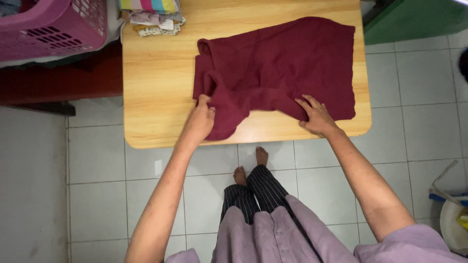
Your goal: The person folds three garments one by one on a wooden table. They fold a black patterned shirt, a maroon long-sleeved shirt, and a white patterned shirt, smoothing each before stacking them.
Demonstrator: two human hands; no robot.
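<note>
Folding: dark maroon knit garment (278, 68) spread on the light wooden table (156, 87).
Left hand (201, 119): closed, pinching the sleeve fold beneath its fingers.
Right hand (317, 116): flat, fingers spread, pressing the hem.
Tip: keep the edge beside each hand taut.

a garment (282, 68) lies on the table (156, 87), folded clothes (151, 17) behind it, a basket (53, 24) further left.

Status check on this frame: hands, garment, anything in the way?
Left hand pinching the maroon garment at its near edge. Right hand flat on it. Folded clothes stack at table's far corner, apart.
</note>
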